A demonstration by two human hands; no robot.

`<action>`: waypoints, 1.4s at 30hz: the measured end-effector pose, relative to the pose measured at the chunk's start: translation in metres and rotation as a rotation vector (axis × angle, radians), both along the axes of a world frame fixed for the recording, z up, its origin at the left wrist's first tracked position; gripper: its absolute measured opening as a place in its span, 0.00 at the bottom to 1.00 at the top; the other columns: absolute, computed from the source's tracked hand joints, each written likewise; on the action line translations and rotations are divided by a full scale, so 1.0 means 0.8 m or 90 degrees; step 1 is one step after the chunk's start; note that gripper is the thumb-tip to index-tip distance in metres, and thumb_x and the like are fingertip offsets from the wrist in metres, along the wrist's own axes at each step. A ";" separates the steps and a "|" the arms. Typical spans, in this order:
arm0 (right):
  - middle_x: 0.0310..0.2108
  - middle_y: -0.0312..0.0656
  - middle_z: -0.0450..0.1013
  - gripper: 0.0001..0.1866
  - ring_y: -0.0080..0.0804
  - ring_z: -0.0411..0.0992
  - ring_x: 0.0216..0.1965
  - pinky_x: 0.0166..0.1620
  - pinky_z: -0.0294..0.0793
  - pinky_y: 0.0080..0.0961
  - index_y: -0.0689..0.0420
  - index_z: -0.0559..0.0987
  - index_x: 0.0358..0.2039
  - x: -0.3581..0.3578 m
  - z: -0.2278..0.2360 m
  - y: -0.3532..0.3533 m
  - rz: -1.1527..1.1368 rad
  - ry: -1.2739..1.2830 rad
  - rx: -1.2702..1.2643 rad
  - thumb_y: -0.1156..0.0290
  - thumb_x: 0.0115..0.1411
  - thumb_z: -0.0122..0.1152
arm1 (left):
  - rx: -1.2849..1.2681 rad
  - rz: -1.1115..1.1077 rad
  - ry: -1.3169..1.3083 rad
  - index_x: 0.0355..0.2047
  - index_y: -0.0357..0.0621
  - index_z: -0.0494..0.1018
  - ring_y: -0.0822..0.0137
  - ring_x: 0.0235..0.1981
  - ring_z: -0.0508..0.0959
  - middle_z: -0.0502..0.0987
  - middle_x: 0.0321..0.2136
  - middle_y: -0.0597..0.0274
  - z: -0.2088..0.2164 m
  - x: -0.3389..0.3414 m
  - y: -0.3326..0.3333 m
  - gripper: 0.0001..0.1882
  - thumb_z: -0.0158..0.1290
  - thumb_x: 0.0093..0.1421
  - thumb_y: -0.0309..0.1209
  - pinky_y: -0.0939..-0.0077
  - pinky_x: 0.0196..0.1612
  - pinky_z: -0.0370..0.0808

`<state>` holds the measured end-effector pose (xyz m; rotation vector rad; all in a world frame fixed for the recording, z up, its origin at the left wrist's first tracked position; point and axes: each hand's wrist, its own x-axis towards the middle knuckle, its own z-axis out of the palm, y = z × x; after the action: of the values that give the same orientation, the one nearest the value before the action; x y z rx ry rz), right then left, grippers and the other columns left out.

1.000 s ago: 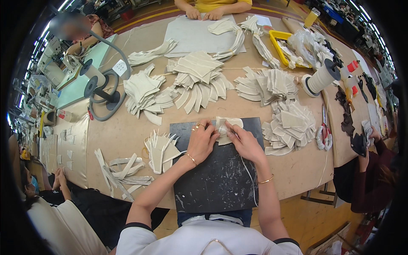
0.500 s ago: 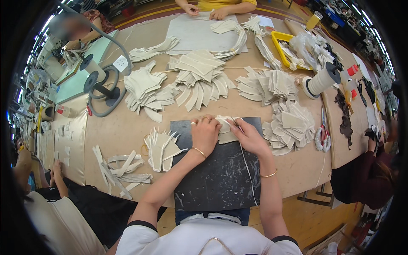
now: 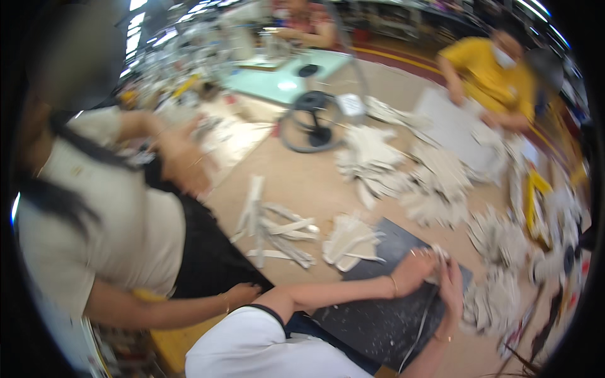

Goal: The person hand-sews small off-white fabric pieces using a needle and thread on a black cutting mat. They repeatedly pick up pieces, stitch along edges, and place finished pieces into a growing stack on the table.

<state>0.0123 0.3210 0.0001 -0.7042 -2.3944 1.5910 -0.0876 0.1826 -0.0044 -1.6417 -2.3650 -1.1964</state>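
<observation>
My left hand (image 3: 416, 272) and my right hand (image 3: 450, 288) are close together over the far right part of a scuffed black board (image 3: 378, 309). Their fingers are closed around a small cream piece (image 3: 439, 253), which looks like cut leather or fabric and is mostly hidden by them. A thin white cord (image 3: 423, 321) runs from beneath my hands down across the board. Left of the board lies a small stack of cream pieces (image 3: 350, 242) with white strips sticking out. The picture is blurred, so finger detail is faint.
Loose cream strips (image 3: 277, 230) lie farther left. Piles of cut pieces (image 3: 372, 157) spread across the table, with a spool stand (image 3: 315, 123) behind. Close at my left, a co-worker (image 3: 126, 214) gestures with a raised hand. A person in yellow (image 3: 491, 79) works across the table.
My view has swung left, shifting the board and my hands to the lower right. The co-worker at left now fills much of the view. My hands remain on the cream piece.
</observation>
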 end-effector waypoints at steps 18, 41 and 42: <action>0.52 0.54 0.75 0.07 0.09 0.52 0.16 0.23 0.67 0.11 0.56 0.73 0.45 0.135 0.066 -0.029 -0.147 0.200 -0.421 0.68 0.71 0.49 | 0.130 0.153 -0.301 0.35 0.39 0.82 0.76 0.28 0.79 0.83 0.28 0.62 0.056 -0.165 -0.100 0.06 0.60 0.59 0.27 0.79 0.34 0.76; 0.25 0.43 0.75 0.04 0.23 0.71 0.22 0.24 0.66 0.19 0.63 0.71 0.31 0.369 0.189 -0.127 -0.283 0.271 0.001 0.78 0.63 0.52 | -0.143 -0.111 -0.004 0.40 0.38 0.81 0.54 0.44 0.76 0.78 0.41 0.54 0.010 -0.074 0.051 0.12 0.59 0.60 0.33 0.63 0.50 0.68; 0.26 0.43 0.75 0.04 0.22 0.70 0.22 0.25 0.66 0.20 0.64 0.71 0.32 0.370 0.201 -0.127 -0.276 0.235 0.028 0.78 0.63 0.53 | -0.155 -0.127 0.012 0.41 0.39 0.81 0.54 0.45 0.76 0.77 0.41 0.54 0.007 -0.074 0.053 0.13 0.59 0.59 0.33 0.62 0.51 0.67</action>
<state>0.3083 0.2192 0.1610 -0.7764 -1.8550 1.3444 -0.1467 0.2247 0.0008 -1.9923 -2.4661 -0.9404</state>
